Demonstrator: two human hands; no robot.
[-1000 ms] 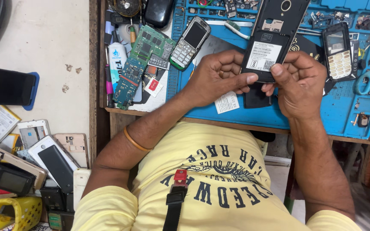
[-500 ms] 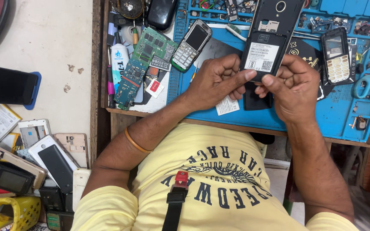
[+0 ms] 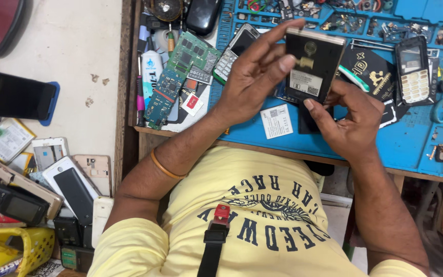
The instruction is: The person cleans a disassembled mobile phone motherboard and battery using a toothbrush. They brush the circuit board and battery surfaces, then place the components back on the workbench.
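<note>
Over the blue mat (image 3: 406, 154), both hands clamp the open-backed phone (image 3: 313, 64): left hand (image 3: 252, 77) pinching its edge, right hand (image 3: 349, 120) gripping from below.

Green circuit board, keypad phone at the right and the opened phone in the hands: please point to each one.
green circuit board (image 3: 193, 56), head view, on its middle.
keypad phone (image 3: 415, 72), head view, between screen and keys.
opened phone (image 3: 315, 61), head view, on its dark inner back.
</note>
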